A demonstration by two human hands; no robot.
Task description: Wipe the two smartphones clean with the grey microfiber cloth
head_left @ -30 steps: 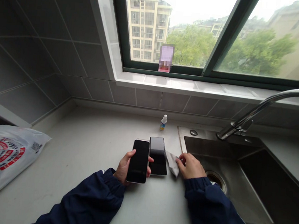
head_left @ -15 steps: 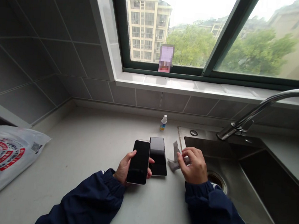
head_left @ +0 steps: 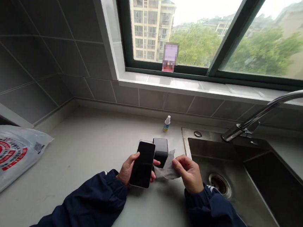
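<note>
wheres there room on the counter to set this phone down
The widest bare counter lies between the plastic bag and the left hand holding its phone. A smaller patch lies nearer you, between the sleeves. It's crowded in the middle, where the second phone, grey cloth and right hand bunch beside the sink.

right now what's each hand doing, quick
Left hand: closed, holding a black rectangular smartphone.
Right hand: closed, pinching a crumpled grey cloth.

Phone (head_left: pixel 160 149) blocks the way from left hand (head_left: pixel 128 169) to right hand (head_left: pixel 188 174)
</note>
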